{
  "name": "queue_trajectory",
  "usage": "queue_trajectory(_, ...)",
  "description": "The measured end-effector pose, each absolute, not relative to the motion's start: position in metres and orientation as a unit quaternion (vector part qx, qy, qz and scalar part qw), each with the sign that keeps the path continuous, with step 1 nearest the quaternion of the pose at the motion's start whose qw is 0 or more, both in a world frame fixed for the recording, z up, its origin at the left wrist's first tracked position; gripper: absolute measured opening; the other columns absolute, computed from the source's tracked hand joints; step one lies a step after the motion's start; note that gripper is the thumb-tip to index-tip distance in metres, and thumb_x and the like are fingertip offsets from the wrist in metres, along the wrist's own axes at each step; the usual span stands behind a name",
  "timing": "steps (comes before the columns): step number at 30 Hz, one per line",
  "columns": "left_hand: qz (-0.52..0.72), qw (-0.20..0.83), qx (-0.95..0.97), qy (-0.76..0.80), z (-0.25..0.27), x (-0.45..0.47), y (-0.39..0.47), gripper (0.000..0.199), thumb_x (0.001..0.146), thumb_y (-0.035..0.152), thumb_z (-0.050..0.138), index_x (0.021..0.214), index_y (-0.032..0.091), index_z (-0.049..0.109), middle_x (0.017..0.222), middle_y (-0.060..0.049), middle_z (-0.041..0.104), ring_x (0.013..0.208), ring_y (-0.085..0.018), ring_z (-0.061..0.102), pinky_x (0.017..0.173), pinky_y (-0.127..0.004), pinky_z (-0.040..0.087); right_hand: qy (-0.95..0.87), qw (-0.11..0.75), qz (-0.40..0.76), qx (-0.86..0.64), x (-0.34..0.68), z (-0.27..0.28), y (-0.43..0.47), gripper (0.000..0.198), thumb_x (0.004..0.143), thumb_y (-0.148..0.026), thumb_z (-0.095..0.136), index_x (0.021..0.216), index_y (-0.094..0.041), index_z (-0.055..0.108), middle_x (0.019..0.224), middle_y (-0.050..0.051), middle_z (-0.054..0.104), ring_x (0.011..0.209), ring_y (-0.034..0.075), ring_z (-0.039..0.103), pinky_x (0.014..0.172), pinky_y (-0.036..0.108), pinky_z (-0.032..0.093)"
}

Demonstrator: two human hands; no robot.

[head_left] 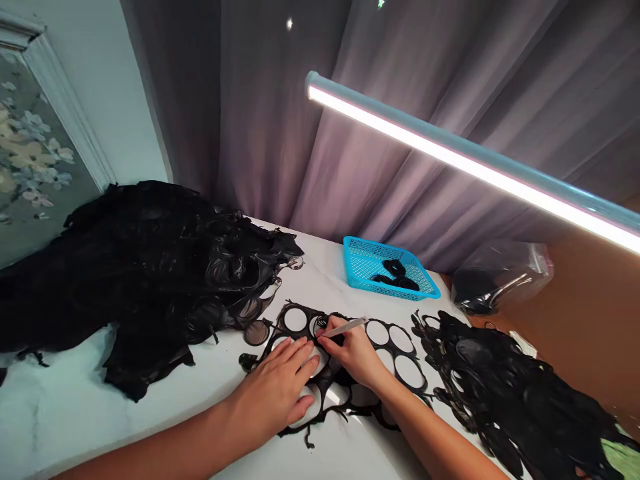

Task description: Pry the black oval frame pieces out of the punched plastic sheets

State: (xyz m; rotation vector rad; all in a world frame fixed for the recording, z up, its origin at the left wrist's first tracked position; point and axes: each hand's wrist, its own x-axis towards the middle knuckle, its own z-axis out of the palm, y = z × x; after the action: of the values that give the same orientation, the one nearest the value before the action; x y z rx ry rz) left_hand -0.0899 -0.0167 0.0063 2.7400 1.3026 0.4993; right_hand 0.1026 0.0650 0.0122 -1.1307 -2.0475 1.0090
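A thin black sheet with rows of round openings lies on the white table in front of me. My left hand rests flat on its left part, fingers stretched out. My right hand is closed around a slim, pale, pen-like tool, whose tip is hidden by the fingers. Just beside those fingertips, a small dark ringed piece sits in one of the openings. A loose translucent dark disc lies at the sheet's left edge.
Heaped black sheets cover the table's left side. A blue basket holding several black rings stands at the back. More cut black sheet scraps are piled on the right, near a clear plastic bag. A lit tube lamp hangs above.
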Motion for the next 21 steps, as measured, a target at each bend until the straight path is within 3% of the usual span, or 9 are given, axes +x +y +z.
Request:
queue_trajectory(5, 0.158, 0.053, 0.889, 0.427, 0.0082, -0.0904, -0.0161, 0.044, 0.085, 0.030, 0.065, 0.126, 0.016, 0.056, 0.135, -0.015, 0.058, 0.130, -0.032, 0.050, 0.109, -0.051, 0.038, -0.778, 0.290, 0.365, -0.422, 0.1017, 0.0127, 0.0642, 0.017, 0.084, -0.015, 0.061, 0.070, -0.021, 0.053, 0.078, -0.001, 0.065, 0.078, 0.016, 0.059, 0.071, 0.026, 0.042)
queue_trajectory(10, 0.169, 0.071, 0.883, 0.433, 0.0136, -0.0912, -0.0165, 0.042, 0.085, 0.028, 0.062, 0.126, 0.020, 0.055, 0.133, -0.013, 0.059, 0.130, -0.032, 0.050, 0.112, -0.061, 0.025, -0.804, 0.296, 0.315, -0.407, 0.1022, 0.0117, 0.0599, 0.018, 0.085, -0.015, 0.059, 0.070, -0.021, 0.051, 0.077, 0.000, 0.062, 0.075, 0.016, 0.055, 0.069, 0.027, 0.041)
queue_trajectory(21, 0.148, 0.073, 0.886, 0.433, 0.0148, -0.0926, -0.0162, 0.049, 0.081, 0.023, 0.063, 0.129, 0.020, 0.053, 0.137, -0.011, 0.056, 0.134, -0.033, 0.045, 0.111, -0.060, 0.028, -0.781, 0.288, 0.351, -0.429, 0.1067, 0.0169, 0.0605, 0.021, 0.086, -0.019, 0.062, 0.068, -0.020, 0.051, 0.075, -0.001, 0.058, 0.073, 0.015, 0.054, 0.068, 0.026, 0.039)
